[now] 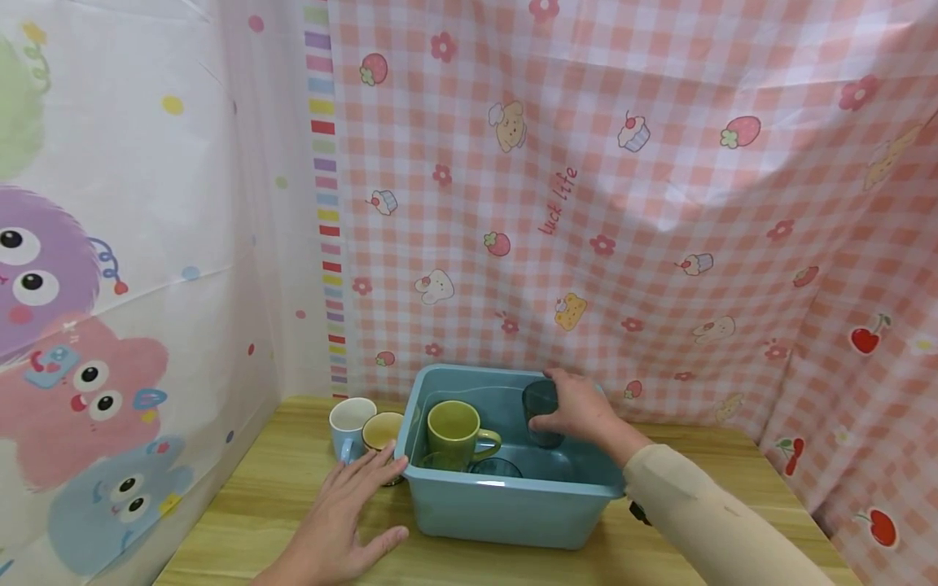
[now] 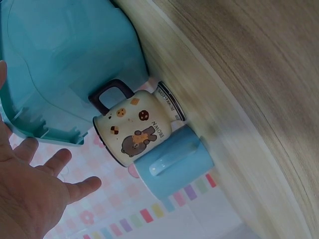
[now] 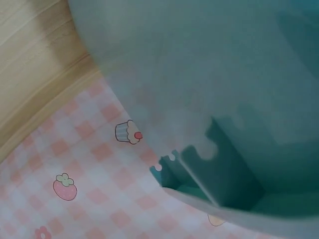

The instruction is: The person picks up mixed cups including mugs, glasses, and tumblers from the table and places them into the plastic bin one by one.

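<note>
A blue-green plastic basin (image 1: 506, 514) stands on the table. Inside it, at the right, my right hand (image 1: 586, 413) grips a dark tinted glass (image 1: 539, 403) between thumb and fingers. An olive-green mug (image 1: 449, 427) stands upright at the basin's left, with a clear glass (image 1: 498, 467) low beside it. My left hand (image 1: 340, 513) has its fingers spread, fingertips right at the basin's left rim, holding nothing. Just beyond those fingers are a cream mug (image 2: 137, 132) with a bear print and dark handle, and a light-blue mug (image 2: 174, 164). The right wrist view shows only the basin's outside, not the hand.
The wooden table (image 1: 249, 488) extends to both sides of the basin. A pink checked cloth (image 1: 586, 203) hangs right behind it, and a white cartoon-print cloth (image 1: 176, 268) hangs along the left. The two mugs stand close against the basin's left side.
</note>
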The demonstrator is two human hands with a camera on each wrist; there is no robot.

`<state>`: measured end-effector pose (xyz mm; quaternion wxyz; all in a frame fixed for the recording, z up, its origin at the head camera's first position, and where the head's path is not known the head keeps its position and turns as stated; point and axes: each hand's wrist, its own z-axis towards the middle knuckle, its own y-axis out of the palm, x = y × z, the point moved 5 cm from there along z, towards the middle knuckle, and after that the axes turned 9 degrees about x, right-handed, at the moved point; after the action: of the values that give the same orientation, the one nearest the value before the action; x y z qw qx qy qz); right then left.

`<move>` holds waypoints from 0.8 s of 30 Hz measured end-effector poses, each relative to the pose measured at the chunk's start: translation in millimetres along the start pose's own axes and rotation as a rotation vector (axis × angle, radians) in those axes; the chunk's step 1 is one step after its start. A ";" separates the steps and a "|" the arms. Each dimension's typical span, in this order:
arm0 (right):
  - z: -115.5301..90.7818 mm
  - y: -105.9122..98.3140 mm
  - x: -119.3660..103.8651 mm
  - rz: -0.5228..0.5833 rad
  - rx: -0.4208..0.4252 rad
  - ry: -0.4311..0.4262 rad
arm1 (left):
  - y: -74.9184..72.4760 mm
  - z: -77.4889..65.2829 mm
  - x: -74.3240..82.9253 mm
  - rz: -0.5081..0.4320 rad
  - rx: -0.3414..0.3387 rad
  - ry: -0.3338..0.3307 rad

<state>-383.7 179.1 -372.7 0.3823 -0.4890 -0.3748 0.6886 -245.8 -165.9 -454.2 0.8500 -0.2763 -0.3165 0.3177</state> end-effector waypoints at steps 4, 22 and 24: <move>0.3 3.1 -0.1 -0.014 -0.008 0.003 | -0.3 -0.3 0.2 0.003 0.003 0.003; -0.5 18.1 10.1 0.004 -0.080 0.080 | 1.0 -0.1 -0.6 0.019 0.001 0.005; -1.2 18.7 10.8 0.004 -0.085 0.086 | 1.3 -0.2 -0.9 0.018 -0.001 0.001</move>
<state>-388.0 180.9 -393.9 0.3756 -0.5347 -0.3859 0.6512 -246.8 -165.7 -455.5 0.8472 -0.2796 -0.3137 0.3251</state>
